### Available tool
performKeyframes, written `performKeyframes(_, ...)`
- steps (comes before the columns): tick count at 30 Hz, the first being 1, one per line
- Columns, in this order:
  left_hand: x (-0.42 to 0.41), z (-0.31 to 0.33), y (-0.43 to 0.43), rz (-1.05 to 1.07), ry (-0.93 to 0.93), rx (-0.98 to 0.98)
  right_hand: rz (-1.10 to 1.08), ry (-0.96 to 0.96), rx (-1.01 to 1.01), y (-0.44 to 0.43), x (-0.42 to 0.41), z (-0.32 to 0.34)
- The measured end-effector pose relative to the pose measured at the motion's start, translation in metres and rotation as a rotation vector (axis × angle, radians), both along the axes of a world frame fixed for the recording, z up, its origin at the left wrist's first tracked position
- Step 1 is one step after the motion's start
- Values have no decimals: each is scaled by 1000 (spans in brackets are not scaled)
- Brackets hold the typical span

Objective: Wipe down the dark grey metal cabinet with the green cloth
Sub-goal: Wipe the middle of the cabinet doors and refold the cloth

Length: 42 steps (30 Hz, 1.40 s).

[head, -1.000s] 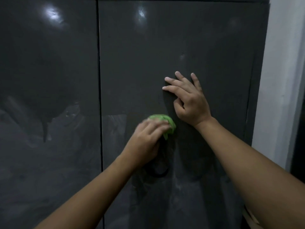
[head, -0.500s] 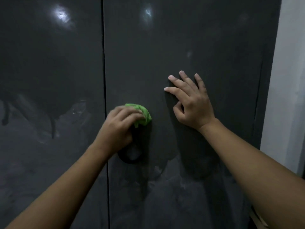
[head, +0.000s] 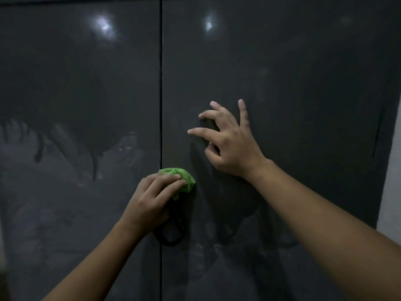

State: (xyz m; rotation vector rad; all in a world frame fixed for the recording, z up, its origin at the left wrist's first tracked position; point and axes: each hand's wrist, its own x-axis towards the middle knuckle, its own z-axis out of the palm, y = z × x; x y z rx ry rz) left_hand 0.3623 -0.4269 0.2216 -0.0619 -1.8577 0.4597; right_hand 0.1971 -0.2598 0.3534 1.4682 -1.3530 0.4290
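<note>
The dark grey metal cabinet fills the view with two glossy doors split by a vertical seam. My left hand presses a bunched green cloth against the right door, just right of the seam, low in the view. Up and to the right of the cloth, my right hand rests on the right door with its fingers spread and holds nothing.
A white wall borders the cabinet on the right edge. A dark loop shows on the door just below my left hand. The doors carry dull reflections and two bright light spots near the top.
My left hand with the cloth swept left toward the seam, then dropped lower. The fingers of my right hand have spread wider on the door. The view has shifted to the left.
</note>
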Motion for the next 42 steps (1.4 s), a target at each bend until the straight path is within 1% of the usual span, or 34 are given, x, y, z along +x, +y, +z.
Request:
performKeyframes(2,2,24,-7,-22,88,27,-56,50,-29,-9,0,-5)
performKeyframes(5,-1,60,-7,-60,327,251,-105,113,-88,-15,-2,-12)
performKeyframes(6,-2,66,-5,-70,372,314,-103,118,-103,-16,-3,-13)
performKeyframes(8,-6,68,-2,-73,396,352,-96,126,-120,-16,-3,-15)
performKeyframes(10,-6,56,-1,-72,355,328,-97,131,-134,-16,-2,-15)
performKeyframes(12,-2,36,-5,-76,274,264,-100,134,-144,-17,-1,-15)
performKeyframes(16,16,-3,-30,-87,103,33,-43,70,-191,-19,3,-10)
performKeyframes(19,30,5,-47,-77,-23,-122,-7,26,-212,-25,18,3)
performKeyframes(21,33,24,-52,-42,-15,-141,-2,49,-166,-36,31,11)
performKeyframes(25,32,76,-62,4,225,84,-27,128,-41,-72,50,16)
performKeyframes(27,33,90,-67,41,268,136,-50,104,-63,-87,57,16)
performKeyframes(30,37,78,-69,67,279,196,-94,98,-118,-97,61,11)
performKeyframes(35,45,17,-68,77,266,357,-126,150,-145,-95,61,6)
performKeyframes(38,51,7,-59,-16,226,437,-98,224,-87,-93,63,6)
performKeyframes(40,58,12,-52,-124,201,523,-57,295,-16,-90,64,6)
performKeyframes(42,62,17,-49,-185,188,579,-16,361,60,-88,64,5)
